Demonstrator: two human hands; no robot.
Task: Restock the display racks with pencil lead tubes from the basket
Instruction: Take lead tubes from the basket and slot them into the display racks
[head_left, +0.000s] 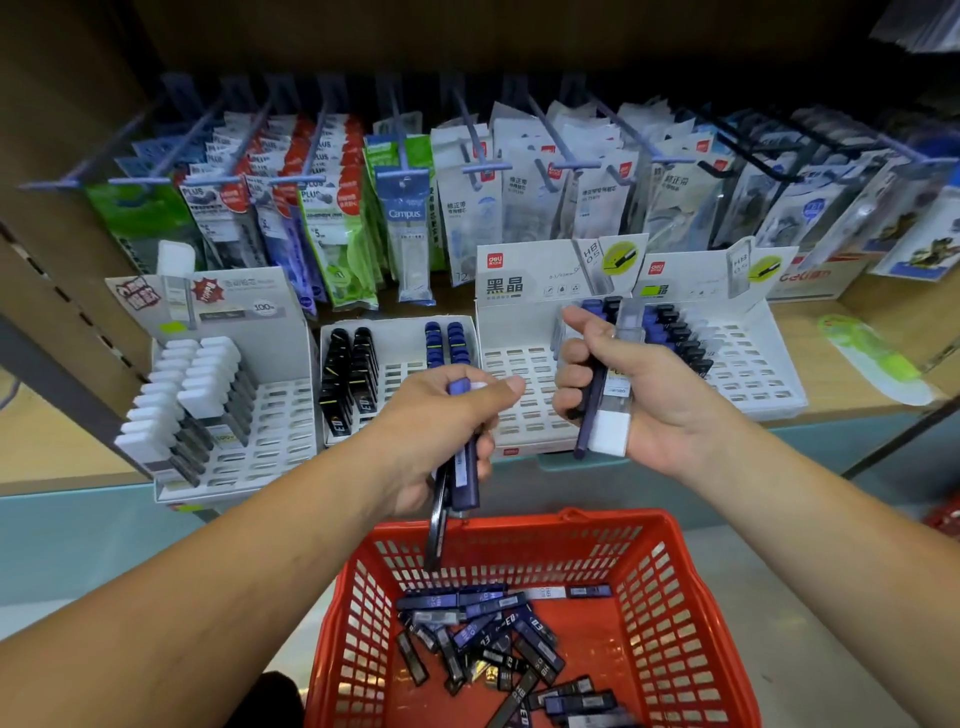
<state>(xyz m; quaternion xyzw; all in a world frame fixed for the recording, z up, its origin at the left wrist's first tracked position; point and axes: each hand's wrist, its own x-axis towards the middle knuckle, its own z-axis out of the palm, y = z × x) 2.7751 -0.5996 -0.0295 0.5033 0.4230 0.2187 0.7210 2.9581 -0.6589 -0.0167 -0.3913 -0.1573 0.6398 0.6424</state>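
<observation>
Over the basket (675, 597), left hand (441, 415) and right hand (639, 395) tight around lead tubes (464, 478)

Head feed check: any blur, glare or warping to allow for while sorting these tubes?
Head view: wide-angle warping bows the shelf's front edge; top of frame dark, hanging packets dim and soft, smeared at far right; left hand, right hand and red basket evenly lit; print on the lead tubes in the basket partly legible; no harsh glare.
</observation>
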